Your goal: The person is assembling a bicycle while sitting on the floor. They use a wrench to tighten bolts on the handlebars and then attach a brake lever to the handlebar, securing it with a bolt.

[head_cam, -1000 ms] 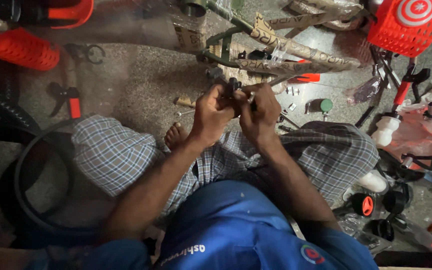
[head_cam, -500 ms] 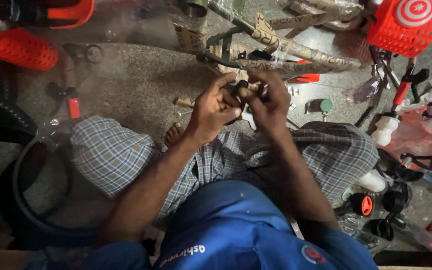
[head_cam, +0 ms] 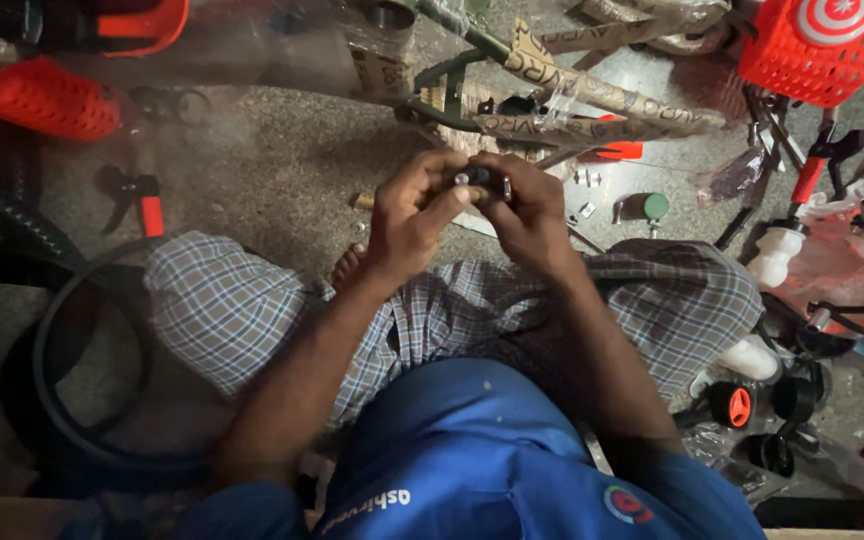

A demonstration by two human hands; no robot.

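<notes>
Grey speckled concrete floor is filling most of what I am seeing from the head camera, with the person sitting cross-legged on it in checked cloth and a blue shirt. Black tyres are lying at the left, beside the near knee. A green bicycle frame, wrapped in brown cardboard, is lying across the top, just beyond the hands. A red plastic basket is sitting at the top right, and a red-handled tool is lying on the floor at the left, well apart from the hands. A small green-capped part is resting to the right of the hands. I am seeing the left hand curled, its thumb and fingertips pinching a small dark metal part. The right hand is closing around that same part from the other side. The part is being held above the lap, between both hands, just in front of the frame.
</notes>
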